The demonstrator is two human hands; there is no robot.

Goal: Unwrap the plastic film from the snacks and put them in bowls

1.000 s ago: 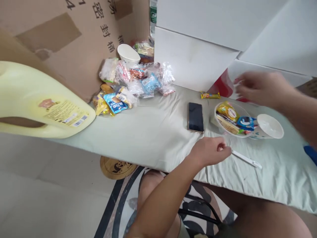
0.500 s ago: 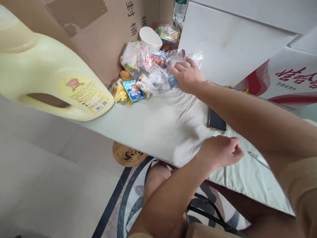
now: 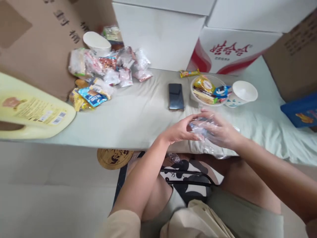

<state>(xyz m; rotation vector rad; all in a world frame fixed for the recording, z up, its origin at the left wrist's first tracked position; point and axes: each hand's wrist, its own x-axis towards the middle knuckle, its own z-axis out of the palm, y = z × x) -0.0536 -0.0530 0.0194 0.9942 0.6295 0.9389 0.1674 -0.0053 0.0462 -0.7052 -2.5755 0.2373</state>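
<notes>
I have both bare hands in view, just over the near edge of the desk (image 3: 138,114) with its pale green cloth. My left hand (image 3: 182,130) is curled, thumb below and fingers above, grasping a crinkled clear-and-blue plastic packet (image 3: 201,127). My right hand (image 3: 221,130) closes over the same packet from the other side; motion blur there hides how each finger sits. The packet is between the two palms, and loose clear film (image 3: 213,149) hangs below the right one.

Ahead of the left hand I log a black rectangular phone (image 3: 176,96), lying flat. Just beyond the right hand stands a round clear plastic bowl (image 3: 207,104) holding yellow, blue and beige wrapped snacks; beside it, farther right, a white paper cup (image 3: 244,87) with blue marks. A thin yellow wrapped bar (image 3: 189,73) lies past the bowl.

Well ahead and left of the left hand: a heap of mixed shiny snack packets (image 3: 116,71). Nearer, on the far left, I note a pale yellow plastic jug (image 3: 34,109). Well right of the right hand is a blue box (image 3: 300,110).
</notes>
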